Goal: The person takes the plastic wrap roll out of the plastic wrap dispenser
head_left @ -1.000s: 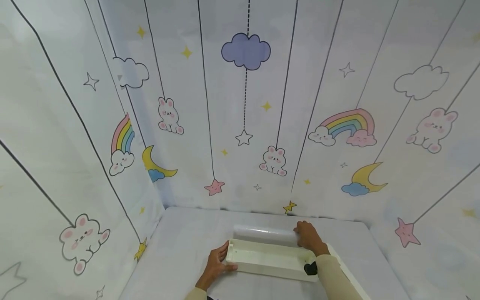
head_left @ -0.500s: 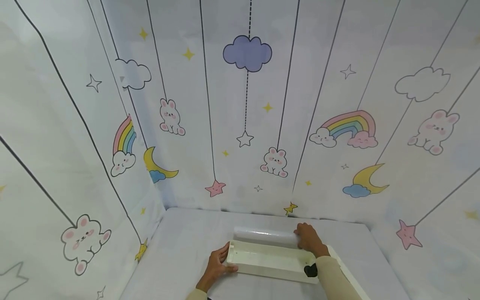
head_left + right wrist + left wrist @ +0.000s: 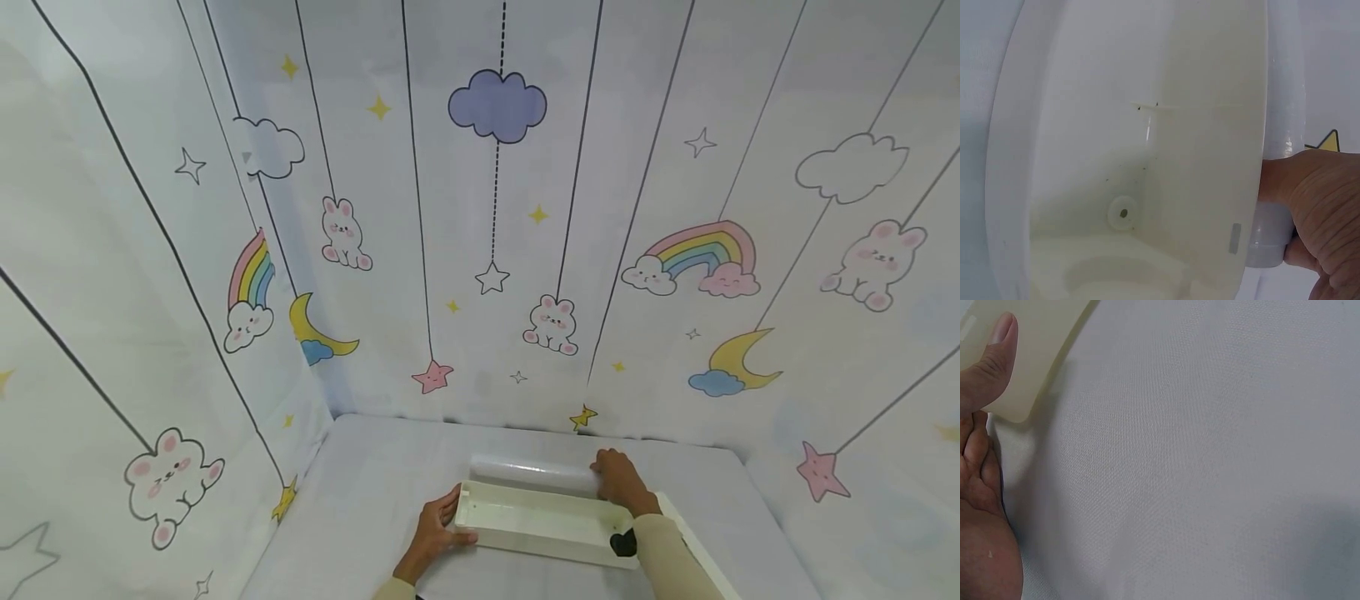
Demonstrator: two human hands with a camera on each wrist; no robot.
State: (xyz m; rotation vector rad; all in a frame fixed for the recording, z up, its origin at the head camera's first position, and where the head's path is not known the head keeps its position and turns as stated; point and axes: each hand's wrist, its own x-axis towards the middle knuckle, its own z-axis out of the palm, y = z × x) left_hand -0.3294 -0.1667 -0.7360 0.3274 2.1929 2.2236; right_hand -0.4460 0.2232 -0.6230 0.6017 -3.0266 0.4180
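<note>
A long cream plastic box (image 3: 543, 518) with an open top lies across the front of the table. My left hand (image 3: 435, 527) grips its left end, thumb on the front wall, as the left wrist view of the box (image 3: 1041, 356) also shows. Just behind the box lies a shiny, whitish roll of film (image 3: 525, 469). My right hand (image 3: 624, 483) reaches over the box's right end and holds the right end of the roll. In the right wrist view, the thumb of the right hand (image 3: 1329, 200) lies across the roll (image 3: 1286, 81), beside the box wall; its other fingertips are mostly hidden.
A long cream strip (image 3: 693, 542) lies on the right, partly under my right sleeve (image 3: 671, 554). White cloth covers the table (image 3: 382, 475). A wall sheet (image 3: 480, 333) with printed rabbits, stars and clouds stands close behind. A round disc (image 3: 1124, 214) sits inside the box.
</note>
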